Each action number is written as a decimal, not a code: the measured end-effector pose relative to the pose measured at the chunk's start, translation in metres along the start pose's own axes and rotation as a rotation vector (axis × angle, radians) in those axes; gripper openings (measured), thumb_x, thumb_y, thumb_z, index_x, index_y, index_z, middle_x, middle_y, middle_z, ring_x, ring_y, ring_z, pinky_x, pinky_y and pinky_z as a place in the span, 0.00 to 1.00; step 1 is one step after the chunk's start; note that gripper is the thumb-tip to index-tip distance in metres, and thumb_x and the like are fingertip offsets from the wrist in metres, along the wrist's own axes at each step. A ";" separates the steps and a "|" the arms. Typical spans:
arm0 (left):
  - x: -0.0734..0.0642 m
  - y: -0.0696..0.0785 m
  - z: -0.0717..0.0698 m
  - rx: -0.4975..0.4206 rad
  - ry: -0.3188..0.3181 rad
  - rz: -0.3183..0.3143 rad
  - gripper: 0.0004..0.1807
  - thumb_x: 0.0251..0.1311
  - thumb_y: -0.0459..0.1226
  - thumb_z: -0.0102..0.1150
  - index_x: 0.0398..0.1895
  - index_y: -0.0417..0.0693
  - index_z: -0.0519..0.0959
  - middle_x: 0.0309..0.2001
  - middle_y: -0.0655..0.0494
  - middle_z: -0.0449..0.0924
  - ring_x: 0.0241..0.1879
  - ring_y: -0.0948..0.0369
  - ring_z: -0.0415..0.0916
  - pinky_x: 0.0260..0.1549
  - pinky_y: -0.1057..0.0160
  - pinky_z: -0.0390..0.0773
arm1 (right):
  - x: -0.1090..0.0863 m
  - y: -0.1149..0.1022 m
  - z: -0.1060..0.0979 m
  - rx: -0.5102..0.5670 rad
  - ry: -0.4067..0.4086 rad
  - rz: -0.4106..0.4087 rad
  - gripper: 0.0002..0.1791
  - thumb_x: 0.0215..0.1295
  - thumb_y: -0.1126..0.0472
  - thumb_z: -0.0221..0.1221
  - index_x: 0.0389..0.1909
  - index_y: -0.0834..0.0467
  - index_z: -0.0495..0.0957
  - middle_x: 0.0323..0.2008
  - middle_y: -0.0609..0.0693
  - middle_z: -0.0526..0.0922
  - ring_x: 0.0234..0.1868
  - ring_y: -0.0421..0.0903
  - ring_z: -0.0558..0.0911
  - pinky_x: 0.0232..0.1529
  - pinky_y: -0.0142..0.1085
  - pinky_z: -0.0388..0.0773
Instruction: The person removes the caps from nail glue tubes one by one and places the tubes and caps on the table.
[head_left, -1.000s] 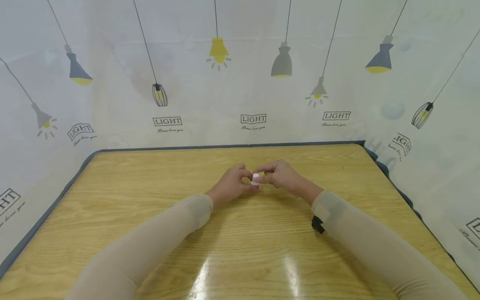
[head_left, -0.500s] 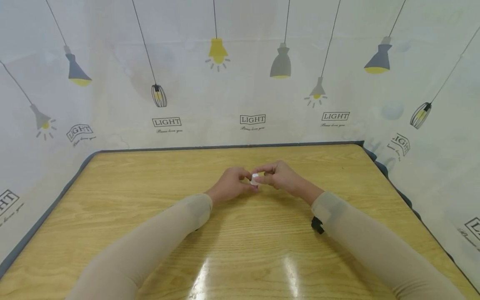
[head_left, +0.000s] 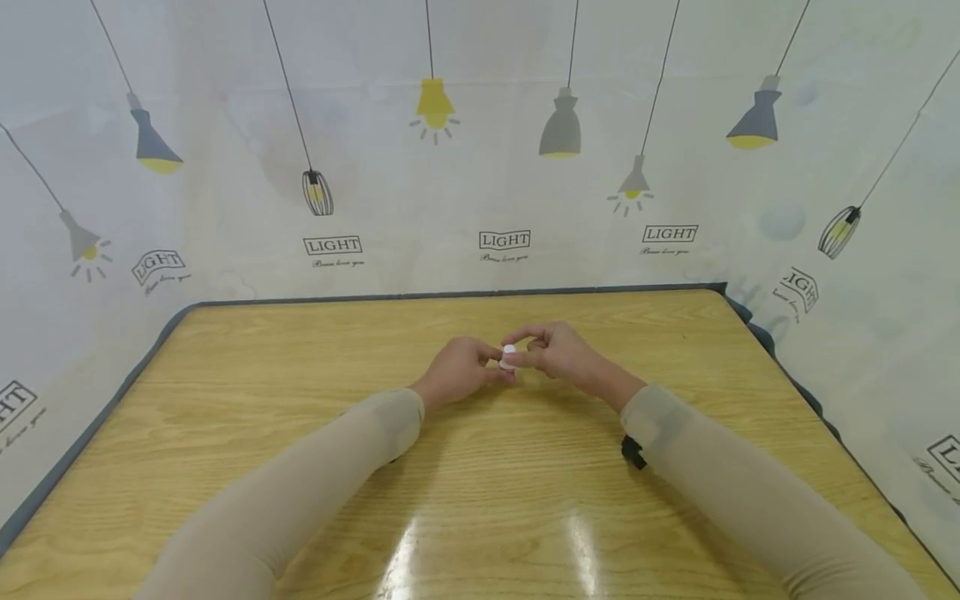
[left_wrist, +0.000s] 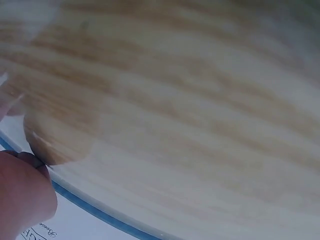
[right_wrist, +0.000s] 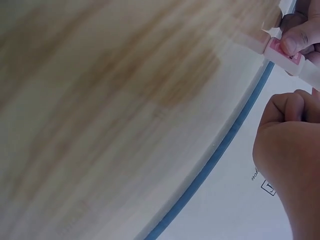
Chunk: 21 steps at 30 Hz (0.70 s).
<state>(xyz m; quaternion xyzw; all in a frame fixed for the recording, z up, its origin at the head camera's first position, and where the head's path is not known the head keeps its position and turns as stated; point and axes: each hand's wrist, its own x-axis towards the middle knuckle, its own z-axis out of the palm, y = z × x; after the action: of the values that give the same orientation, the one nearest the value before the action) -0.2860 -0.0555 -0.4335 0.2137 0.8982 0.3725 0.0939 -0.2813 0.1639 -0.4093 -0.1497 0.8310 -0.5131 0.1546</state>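
Bottle: a small white bottle [right_wrist: 279, 56] with a pink label is between the two hands over the far half of the bench [head_left: 300, 358], upright or close to it; whether its foot touches the wood I can't tell
Left hand: the left hand [head_left: 463, 369] pinches the lower body, thumb against the label, I'd judge to steady that end
Right hand: the right hand [head_left: 562, 354] pinches the top, apparently a pale cap [right_wrist: 311, 75], from the opposite side, an arrangement that seems meant to give each hand its own end
Sleeves: light sleeves [head_left: 307, 475] reach in from either side, a black fitting [head_left: 633, 452] under the right cuff
Bench: glossy wood grain, two streaks of light near the front
Backdrop: pale, printed with hanging lamps and the word LIGHT, rising behind the bench's far edge
Head view: shows both grips and the whole setting, though the bottle is only a white speck there
Right wrist view: alone gives the pink label and the left thumb on it
Left wrist view: mostly bench and blue edging, part of a hand at the side; the bottle can't be made out clearly
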 end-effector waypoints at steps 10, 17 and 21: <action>-0.002 0.002 -0.001 -0.020 -0.013 -0.032 0.15 0.66 0.49 0.74 0.53 0.58 0.91 0.15 0.64 0.59 0.18 0.65 0.53 0.23 0.66 0.61 | 0.000 0.000 0.002 0.012 0.034 0.010 0.15 0.69 0.50 0.72 0.52 0.52 0.87 0.14 0.40 0.61 0.16 0.40 0.58 0.21 0.33 0.58; 0.000 0.000 0.000 -0.034 -0.021 -0.047 0.14 0.65 0.50 0.74 0.51 0.62 0.92 0.14 0.65 0.56 0.18 0.65 0.51 0.22 0.66 0.60 | 0.000 -0.001 0.002 -0.004 0.008 -0.020 0.14 0.72 0.52 0.69 0.54 0.53 0.86 0.15 0.41 0.61 0.16 0.40 0.57 0.21 0.33 0.57; 0.001 -0.002 0.000 -0.033 -0.023 -0.044 0.14 0.65 0.50 0.74 0.51 0.62 0.92 0.14 0.65 0.55 0.18 0.65 0.50 0.23 0.65 0.60 | -0.001 -0.001 0.001 -0.012 -0.007 -0.027 0.15 0.74 0.53 0.68 0.56 0.54 0.85 0.16 0.41 0.62 0.17 0.41 0.58 0.21 0.33 0.58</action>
<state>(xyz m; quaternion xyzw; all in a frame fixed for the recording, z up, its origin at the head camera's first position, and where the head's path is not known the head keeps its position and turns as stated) -0.2877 -0.0560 -0.4348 0.1965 0.8952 0.3828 0.1161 -0.2794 0.1629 -0.4083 -0.1635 0.8315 -0.5094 0.1495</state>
